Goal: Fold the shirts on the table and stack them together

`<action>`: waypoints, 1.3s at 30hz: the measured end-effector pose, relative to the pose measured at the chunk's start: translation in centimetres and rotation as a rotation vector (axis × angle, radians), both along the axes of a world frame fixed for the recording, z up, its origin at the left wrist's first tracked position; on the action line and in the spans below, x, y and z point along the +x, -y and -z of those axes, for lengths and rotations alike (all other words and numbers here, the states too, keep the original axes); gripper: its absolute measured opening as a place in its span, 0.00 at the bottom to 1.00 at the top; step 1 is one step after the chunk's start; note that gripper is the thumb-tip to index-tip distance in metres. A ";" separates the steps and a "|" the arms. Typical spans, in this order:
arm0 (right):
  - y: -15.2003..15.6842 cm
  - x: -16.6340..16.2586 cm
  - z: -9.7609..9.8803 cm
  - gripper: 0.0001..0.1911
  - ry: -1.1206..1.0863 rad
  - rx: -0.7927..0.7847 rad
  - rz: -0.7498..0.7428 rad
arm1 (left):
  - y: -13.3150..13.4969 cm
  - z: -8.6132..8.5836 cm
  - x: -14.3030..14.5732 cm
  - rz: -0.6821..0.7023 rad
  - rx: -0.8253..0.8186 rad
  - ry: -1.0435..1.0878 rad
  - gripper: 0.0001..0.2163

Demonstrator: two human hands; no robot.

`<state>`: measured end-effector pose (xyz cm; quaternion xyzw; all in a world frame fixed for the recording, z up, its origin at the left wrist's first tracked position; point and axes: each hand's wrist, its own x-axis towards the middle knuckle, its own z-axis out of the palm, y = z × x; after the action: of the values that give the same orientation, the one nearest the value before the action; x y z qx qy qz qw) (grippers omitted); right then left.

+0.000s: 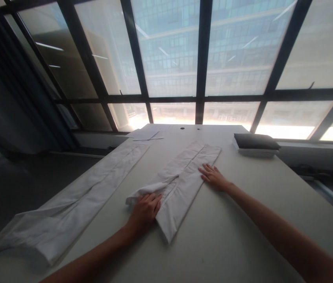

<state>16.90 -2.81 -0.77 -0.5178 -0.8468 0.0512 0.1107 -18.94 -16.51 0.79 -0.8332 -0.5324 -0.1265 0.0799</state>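
Note:
A white folded cloth garment (182, 182) lies slantwise on the white table in front of me, creased along its middle, one corner pointing toward me. Its exact kind cannot be made out. My left hand (146, 208) is closed on its near left edge, fingers bent and pressed together over the bunched fabric. Over the garment's right edge, my right hand (213, 177) rests flat with its fingers stretched out. A second white cloth piece (86, 196), long and wrinkled, is spread along the table's left side, apart from both hands.
Loose white paper sheets (145, 134) lie at the table's far left. At the far right stands a stack of folded cloth (255, 144), dark on top and white below. Tall windows rise behind the table (231, 239). A dark curtain (27, 86) hangs at left.

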 end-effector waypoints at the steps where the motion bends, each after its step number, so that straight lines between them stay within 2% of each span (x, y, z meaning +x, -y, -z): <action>1: -1.0 -0.5 -0.1 0.27 0.001 0.020 0.091 | -0.3 0.0 1.4 -0.039 0.007 -0.016 0.19; 4: -2.7 -2.8 -0.2 0.25 -0.058 0.139 0.465 | -2.0 -0.4 5.6 -0.126 0.017 -0.042 0.19; 5: -2.9 -3.6 -0.1 0.24 -0.096 0.168 0.551 | -2.7 -0.6 6.9 -0.150 0.021 -0.041 0.18; 7: -3.1 -4.6 0.0 0.21 -0.187 0.187 0.626 | -4.2 -1.0 9.2 -0.158 -0.002 -0.059 0.17; 11: -2.8 -4.1 0.1 0.18 -0.339 0.160 0.590 | -6.8 -1.3 12.5 -0.126 -0.063 -0.076 0.13; 15: -2.3 -3.1 0.4 0.18 -0.355 0.147 0.503 | -8.2 -1.1 14.4 -0.090 -0.075 0.022 0.14; 19: -1.7 -3.1 0.7 0.19 -0.324 0.122 0.412 | -8.4 -1.3 14.3 0.007 -0.045 0.199 0.14; 24: -0.9 -3.3 0.7 0.25 -0.234 0.086 0.352 | -8.1 -2.3 12.6 0.181 0.003 0.254 0.13; 26: -0.6 -3.4 0.6 0.25 -0.209 0.077 0.354 | -8.5 -2.5 12.0 0.150 0.060 0.248 0.15; 28: -0.3 -3.7 0.4 0.25 -0.178 0.070 0.368 | -9.3 -2.4 11.4 0.036 0.092 0.205 0.19; 31: 0.4 -4.4 -0.4 0.25 -0.155 0.104 0.358 | -10.3 -1.7 10.6 -0.139 0.012 0.101 0.23; 35: 2.3 -6.4 -2.0 0.17 -0.230 0.138 0.242 | -10.7 -1.5 10.1 -0.178 -0.111 0.048 0.21; 39: 4.1 -8.8 -2.8 0.20 -0.215 0.035 0.272 | -10.9 -2.2 10.2 -0.210 -0.160 0.003 0.18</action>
<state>8.12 -6.95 2.08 -0.6169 -0.7531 0.0760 0.2156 -8.78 -5.64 2.95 -0.7763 -0.6253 -0.0757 0.0253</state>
